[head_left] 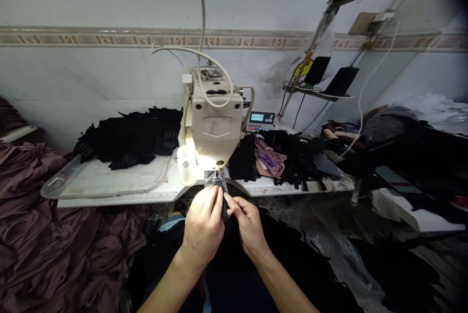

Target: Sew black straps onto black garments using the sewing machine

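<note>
Straight ahead stands a cream sewing machine [217, 125], its lamp lighting the needle area. Just in front of the presser foot [215, 178], my left hand [205, 223] has its fingers pressed together on a strip of black fabric [224, 209]. My right hand [248, 225] pinches the same black fabric from the right side, thumb toward the needle. Both hands are closed and nearly touching. The fabric's far end lies by the foot; its lower part merges with dark cloth over my lap.
A black fabric pile [131, 132] lies left on the white table [120, 200]. Black pieces and a mauve cloth [272, 157] lie right, near a control panel [261, 119]. Thread cones [341, 81] stand on a rack. Mauve fabric [54, 235] is heaped at left.
</note>
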A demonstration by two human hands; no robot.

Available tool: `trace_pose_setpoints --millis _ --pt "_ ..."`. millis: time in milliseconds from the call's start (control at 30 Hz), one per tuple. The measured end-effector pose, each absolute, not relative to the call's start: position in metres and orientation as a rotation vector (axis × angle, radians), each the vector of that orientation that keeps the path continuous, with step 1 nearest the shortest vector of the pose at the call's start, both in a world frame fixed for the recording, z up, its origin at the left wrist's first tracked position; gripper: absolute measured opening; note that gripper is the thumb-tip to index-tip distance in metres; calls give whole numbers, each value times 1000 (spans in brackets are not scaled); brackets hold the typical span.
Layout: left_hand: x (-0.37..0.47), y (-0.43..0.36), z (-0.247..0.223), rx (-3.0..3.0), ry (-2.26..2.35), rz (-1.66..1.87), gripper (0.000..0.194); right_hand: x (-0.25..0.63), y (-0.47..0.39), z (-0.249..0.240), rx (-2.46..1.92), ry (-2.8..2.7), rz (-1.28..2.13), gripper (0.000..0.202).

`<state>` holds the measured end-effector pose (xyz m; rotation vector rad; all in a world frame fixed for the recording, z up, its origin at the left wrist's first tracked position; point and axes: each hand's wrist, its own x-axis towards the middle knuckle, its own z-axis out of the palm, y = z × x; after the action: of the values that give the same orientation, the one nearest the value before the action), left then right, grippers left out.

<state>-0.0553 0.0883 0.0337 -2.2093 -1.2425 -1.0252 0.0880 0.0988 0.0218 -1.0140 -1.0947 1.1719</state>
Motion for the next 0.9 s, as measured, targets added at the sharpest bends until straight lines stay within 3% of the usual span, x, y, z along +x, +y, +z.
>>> trace_pose_setpoints --millis 267,400,567,667,767,900 --pt "-42 83 28 -2143 -1305 -1013 61 92 102 16 -989 -1019 1322 44" --pt "-43 77 30 -2155 -1380 -1084 52 111 111 6 -1005 -962 1434 42" --pt "-75 75 40 -2345 -1482 -1475 36 132 114 0 -1119 -983 1155 38" --pt "-95 84 45 -2325 -1875 -1743 27 124 101 -2 -1156 -1023 1027 42" --pt "-105 98 48 -2429 -2219 -1878 33 101 87 -2 -1126 -1130 1131 48" --pt "-102 110 49 -2554 -2264 -2024 41 71 78 -2 -1006 -1156 1336 53"
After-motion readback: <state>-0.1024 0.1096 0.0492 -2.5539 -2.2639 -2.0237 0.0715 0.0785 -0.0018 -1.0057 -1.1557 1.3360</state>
